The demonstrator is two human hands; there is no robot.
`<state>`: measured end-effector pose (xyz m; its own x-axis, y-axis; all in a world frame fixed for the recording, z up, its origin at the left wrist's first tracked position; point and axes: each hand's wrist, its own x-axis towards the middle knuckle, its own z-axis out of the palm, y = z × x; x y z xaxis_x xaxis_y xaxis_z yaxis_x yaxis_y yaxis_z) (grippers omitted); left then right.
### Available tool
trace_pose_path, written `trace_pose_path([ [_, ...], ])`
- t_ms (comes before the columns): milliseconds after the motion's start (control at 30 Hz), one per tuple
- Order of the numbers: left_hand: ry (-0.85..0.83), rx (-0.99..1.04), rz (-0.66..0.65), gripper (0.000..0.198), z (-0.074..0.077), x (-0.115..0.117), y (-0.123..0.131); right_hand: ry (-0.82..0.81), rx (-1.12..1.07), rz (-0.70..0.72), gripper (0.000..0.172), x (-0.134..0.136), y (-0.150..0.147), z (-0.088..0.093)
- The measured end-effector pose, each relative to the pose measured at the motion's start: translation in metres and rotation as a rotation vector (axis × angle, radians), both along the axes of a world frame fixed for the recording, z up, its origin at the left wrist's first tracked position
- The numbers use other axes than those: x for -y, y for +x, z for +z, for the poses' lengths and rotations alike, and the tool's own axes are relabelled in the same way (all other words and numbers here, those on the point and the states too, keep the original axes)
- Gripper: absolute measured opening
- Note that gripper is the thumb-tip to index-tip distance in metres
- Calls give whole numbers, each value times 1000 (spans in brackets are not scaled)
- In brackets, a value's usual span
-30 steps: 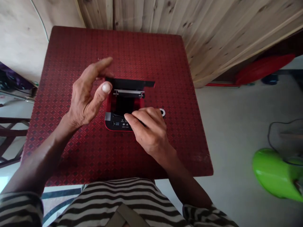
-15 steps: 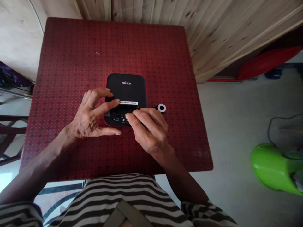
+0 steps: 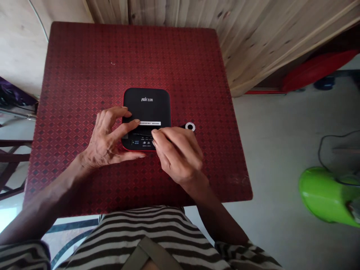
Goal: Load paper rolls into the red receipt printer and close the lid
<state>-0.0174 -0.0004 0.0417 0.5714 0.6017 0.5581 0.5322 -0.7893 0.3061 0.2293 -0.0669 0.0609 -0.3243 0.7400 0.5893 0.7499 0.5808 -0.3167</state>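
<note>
A flat black device with rounded corners, red edges, a logo and a white label strip lies on the red patterned table. My left hand rests at its left side, fingers spread, with fingertips on the surface and the thumb along the near edge. Over the device's lower right part, my right hand has thumb and forefinger pinched together; a thin dark edge shows at the fingertips, too small to name. Just beyond the right knuckles lies a round white ring with a black centre, partly hidden by the hand.
Wooden panelling borders the table's far side. A green bin and a dark cable stand on the floor at the right. A dark wooden chair or stool is at the left.
The right hand's fingertips have lifted slightly and its fingers curl more, uncovering more of the printed panel. The left hand stays in nearly the same place. The view has shifted slightly.
</note>
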Motion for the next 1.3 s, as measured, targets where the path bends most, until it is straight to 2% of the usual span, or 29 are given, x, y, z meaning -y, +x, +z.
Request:
trace_pose_path([
  [100,19,32,89,83,-1,18,1,42,-150,-78,45,18,3,-3],
  [167,45,66,155,82,-5,32,0,48,-262,-132,38,30,3,-14],
  [233,65,73,198,74,-10,43,-2,-15,-339,-188,35,39,1,-31],
  [333,65,40,215,65,-16,49,-4,-155,-371,-222,41,45,-4,-55],
  [433,90,34,213,65,-17,47,-4,-193,-343,-205,49,44,-8,-67],
  [633,57,11,285,65,-14,51,-3,-196,-333,-189,49,40,-8,-69],
  [867,47,36,253,71,-7,51,-4,-187,-363,-169,51,40,-7,-72],
  [1133,43,52,214,61,-3,42,-8,-193,-395,-160,50,39,-8,-74],
  [1233,35,70,217,57,-4,41,-6,-204,-380,-163,49,42,-7,-70],
  [1300,20,102,232,56,-5,42,-4,-189,-368,-175,50,44,-3,-60],
])
